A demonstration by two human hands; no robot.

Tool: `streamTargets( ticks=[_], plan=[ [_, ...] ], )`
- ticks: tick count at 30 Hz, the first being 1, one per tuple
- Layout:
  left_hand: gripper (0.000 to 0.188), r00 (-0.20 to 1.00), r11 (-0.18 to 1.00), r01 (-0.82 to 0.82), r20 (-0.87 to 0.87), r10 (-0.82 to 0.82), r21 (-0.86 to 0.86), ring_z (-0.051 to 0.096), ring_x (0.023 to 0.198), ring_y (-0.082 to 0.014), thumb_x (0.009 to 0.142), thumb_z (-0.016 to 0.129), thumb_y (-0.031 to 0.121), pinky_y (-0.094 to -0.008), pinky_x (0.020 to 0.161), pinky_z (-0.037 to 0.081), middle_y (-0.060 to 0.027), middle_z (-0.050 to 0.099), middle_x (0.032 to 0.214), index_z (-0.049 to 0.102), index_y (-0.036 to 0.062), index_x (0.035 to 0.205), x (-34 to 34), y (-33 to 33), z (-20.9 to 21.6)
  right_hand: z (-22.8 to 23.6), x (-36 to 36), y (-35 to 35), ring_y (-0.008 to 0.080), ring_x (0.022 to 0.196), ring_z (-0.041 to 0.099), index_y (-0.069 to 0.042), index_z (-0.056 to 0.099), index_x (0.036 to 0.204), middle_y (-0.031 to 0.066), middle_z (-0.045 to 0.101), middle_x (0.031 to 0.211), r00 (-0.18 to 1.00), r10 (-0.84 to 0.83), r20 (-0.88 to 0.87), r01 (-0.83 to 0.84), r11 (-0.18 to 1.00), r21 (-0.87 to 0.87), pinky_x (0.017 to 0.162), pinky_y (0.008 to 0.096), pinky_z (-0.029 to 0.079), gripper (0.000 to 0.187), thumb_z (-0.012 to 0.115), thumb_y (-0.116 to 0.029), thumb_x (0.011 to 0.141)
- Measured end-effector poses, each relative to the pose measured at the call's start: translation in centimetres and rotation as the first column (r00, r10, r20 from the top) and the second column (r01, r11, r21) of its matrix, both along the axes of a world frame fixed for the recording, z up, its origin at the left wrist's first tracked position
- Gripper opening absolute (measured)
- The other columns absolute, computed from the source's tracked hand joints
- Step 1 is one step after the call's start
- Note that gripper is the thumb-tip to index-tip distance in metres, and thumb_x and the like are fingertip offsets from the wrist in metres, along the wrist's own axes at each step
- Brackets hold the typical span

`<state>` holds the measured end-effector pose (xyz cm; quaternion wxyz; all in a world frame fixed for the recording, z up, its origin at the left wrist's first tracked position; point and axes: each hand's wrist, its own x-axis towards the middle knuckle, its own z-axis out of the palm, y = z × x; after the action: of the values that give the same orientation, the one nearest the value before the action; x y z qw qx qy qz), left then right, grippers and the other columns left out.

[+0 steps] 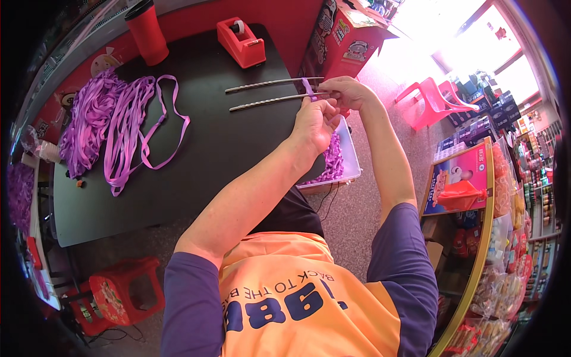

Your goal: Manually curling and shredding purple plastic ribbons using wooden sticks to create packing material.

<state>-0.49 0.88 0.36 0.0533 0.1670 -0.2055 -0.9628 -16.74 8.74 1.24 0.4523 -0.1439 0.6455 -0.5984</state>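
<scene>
Pinches a narrow purple ribbon (308,88) in the left hand (314,124), with bent thumb and fingers, just beside the lower of two spiral-twisted metal rods (262,104). Has that ribbon laid across both rods, near the right ends; cannot tell a full wrap from a mere crossing. Brings the right hand (351,93) to the same ends, with thumb and fingertips bent close together; cannot tell a closed grip from a light touch there. Has both rods pointing leftward, side by side and apart, out over a black table (226,149). Shows more ribbon on the table's left part: a thick crumpled heap (89,122), next to a looser hank of long strands (128,128) with one wide loop (188,121) straying rightward. Below the hands, past the table's right edge, shows a tangled ribbon mass (335,157) in a translucent plastic bin (353,143). Toward the table's far side, shows a red tumbler with a black lid (148,38) and a red tape dispenser (241,44). Farther right, shows a pink plastic chair (428,104).
</scene>
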Motion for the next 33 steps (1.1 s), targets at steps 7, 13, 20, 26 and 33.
streamTargets(
  ticks=[7, 13, 20, 26, 33],
  plan=[
    [0.027, 1.0, 1.0, -0.012, 0.003, 0.012, 0.019, 0.051, 0.091, -0.0204, 0.072, 0.052, -0.004, -0.0376, 0.085, 0.04, -0.0029, 0.053, 0.097, 0.05, 0.0105, 0.094, 0.0, -0.3, -0.2, -2.6, -0.2, -1.5, 0.0134, 0.067, 0.058, 0.002, 0.063, 0.093, 0.0091, 0.064, 0.082, 0.993, 0.056, 0.103, -0.05, 0.997, -0.066, 0.06, 0.0258, 0.049, 0.015, 0.063, -0.01, 0.084],
    [0.027, 1.0, 0.999, -0.02, 0.018, 0.019, 0.038, 0.051, 0.092, -0.0206, 0.07, 0.052, -0.004, -0.0375, 0.085, 0.04, -0.0029, 0.052, 0.097, 0.049, 0.01, 0.092, 0.3, -0.1, 0.2, -5.1, 3.2, -1.6, 0.02, 0.09, 0.062, -0.001, 0.052, 0.122, 0.0125, 0.061, 0.107, 0.996, 0.082, 0.041, -0.056, 0.894, -0.444, 0.076, 0.0288, 0.052, 0.039, 0.055, -0.017, 0.087],
    [0.029, 1.0, 0.997, -0.018, 0.004, 0.018, 0.069, 0.051, 0.091, -0.02, 0.069, 0.052, -0.006, -0.0366, 0.084, 0.04, -0.0023, 0.053, 0.095, 0.049, 0.0107, 0.092, 0.3, -0.1, 0.3, -6.3, 2.0, -0.8, 0.0174, 0.085, 0.061, -0.001, 0.057, 0.115, 0.0097, 0.063, 0.102, 0.996, 0.045, -0.082, -0.063, 0.97, -0.236, 0.07, 0.0283, 0.051, 0.034, 0.058, -0.016, 0.085],
    [0.038, 1.0, 1.0, 0.006, 0.014, -0.006, 0.023, 0.051, 0.091, -0.0199, 0.068, 0.052, -0.008, -0.0371, 0.083, 0.04, -0.0031, 0.053, 0.096, 0.046, 0.0118, 0.1, 0.3, 0.3, 0.4, -5.7, 0.5, -0.1, 0.0149, 0.08, 0.06, -0.001, 0.062, 0.108, 0.0069, 0.064, 0.096, 0.971, 0.061, -0.23, -0.061, 0.998, 0.008, 0.065, 0.0277, 0.051, 0.028, 0.061, -0.014, 0.084],
    [0.081, 1.0, 1.0, 0.015, 0.022, -0.015, -0.012, 0.049, 0.094, -0.0206, 0.067, 0.047, -0.013, -0.0361, 0.078, 0.041, -0.0063, 0.05, 0.104, 0.019, 0.0173, 0.136, 0.4, 0.2, 1.0, 3.2, 4.0, -0.8, 0.0104, 0.065, 0.057, 0.001, 0.067, 0.085, 0.0046, 0.063, 0.074, 0.478, 0.06, -0.876, 0.135, 0.981, 0.14, 0.059, 0.0262, 0.046, 0.034, 0.068, -0.033, 0.079]
  ],
)
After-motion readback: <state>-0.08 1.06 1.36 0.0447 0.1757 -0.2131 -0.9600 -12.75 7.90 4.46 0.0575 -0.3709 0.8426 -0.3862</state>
